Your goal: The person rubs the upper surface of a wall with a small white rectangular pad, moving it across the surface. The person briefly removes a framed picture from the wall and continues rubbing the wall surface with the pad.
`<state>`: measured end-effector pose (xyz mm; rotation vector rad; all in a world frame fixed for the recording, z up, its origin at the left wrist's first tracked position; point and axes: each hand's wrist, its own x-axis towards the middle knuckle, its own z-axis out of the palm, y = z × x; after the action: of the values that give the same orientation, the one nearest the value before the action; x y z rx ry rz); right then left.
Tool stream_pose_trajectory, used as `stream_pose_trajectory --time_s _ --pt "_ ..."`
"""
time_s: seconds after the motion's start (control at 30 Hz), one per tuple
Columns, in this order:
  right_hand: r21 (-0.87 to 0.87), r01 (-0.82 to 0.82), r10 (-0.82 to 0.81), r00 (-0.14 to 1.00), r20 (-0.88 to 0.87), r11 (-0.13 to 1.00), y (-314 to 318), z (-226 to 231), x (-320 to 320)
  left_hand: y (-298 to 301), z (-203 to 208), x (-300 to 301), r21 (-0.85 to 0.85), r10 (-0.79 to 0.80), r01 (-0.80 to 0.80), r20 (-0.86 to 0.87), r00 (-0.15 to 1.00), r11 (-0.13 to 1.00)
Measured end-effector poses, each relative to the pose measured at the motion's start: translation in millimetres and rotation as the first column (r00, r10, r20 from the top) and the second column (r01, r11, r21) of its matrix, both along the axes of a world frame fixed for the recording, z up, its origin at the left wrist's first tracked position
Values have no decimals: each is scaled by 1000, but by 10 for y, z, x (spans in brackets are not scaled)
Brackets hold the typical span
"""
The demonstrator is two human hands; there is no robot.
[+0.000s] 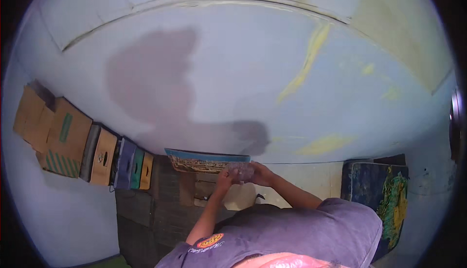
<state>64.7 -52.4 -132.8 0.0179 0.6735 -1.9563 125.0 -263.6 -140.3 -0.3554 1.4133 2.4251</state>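
In front of my chest I hold a small, see-through, pinkish-clear object (242, 171) between both hands. It looks like clear plastic, but its exact kind is too blurred to tell. My left hand (225, 177) closes on its left side, and my right hand (261, 174) grips it from the right. Just behind the hands, a long picture panel (206, 163) with a blue top strip and a brownish scene stands near the wall. Below my hands a pale rounded thing (242, 197) is partly hidden by my shirt.
A pale wall (228, 73) with yellow patches rises ahead, bearing my shadow. To the left are cardboard boxes (65, 134) and a stack of coloured drawers (127, 163). A dark padded item (374, 190) with a green and yellow pattern stands at right. Brown flooring (168, 209) lies below.
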Motion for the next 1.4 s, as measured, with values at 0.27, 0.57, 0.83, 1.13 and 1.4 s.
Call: stream_pose_trajectory --time_s 0.27,0.57,0.83,1.13,1.4 --pt "192 486 -412 852 -323 853 1212 288 471 1426 289 102 -88 -134 123 -131 982 988" --pt "246 450 -246 782 -572 859 1994 744 555 2074 493 25 -653 -394 155 -236 888 741" --pt "116 851 -43 161 -986 513 2370 2069 58 1554 2184 -783 -768 -491 -557 -635 597 315" --pt "-679 575 739 -670 -70 457 2441 4244 -1168 1483 4369 -2080 -43 -746 -999 -666 17 16" --pt "-501 758 812 -559 -171 417 2392 3227 -1409 1397 4417 -2425 -28 -839 -999 -543 36 -25"
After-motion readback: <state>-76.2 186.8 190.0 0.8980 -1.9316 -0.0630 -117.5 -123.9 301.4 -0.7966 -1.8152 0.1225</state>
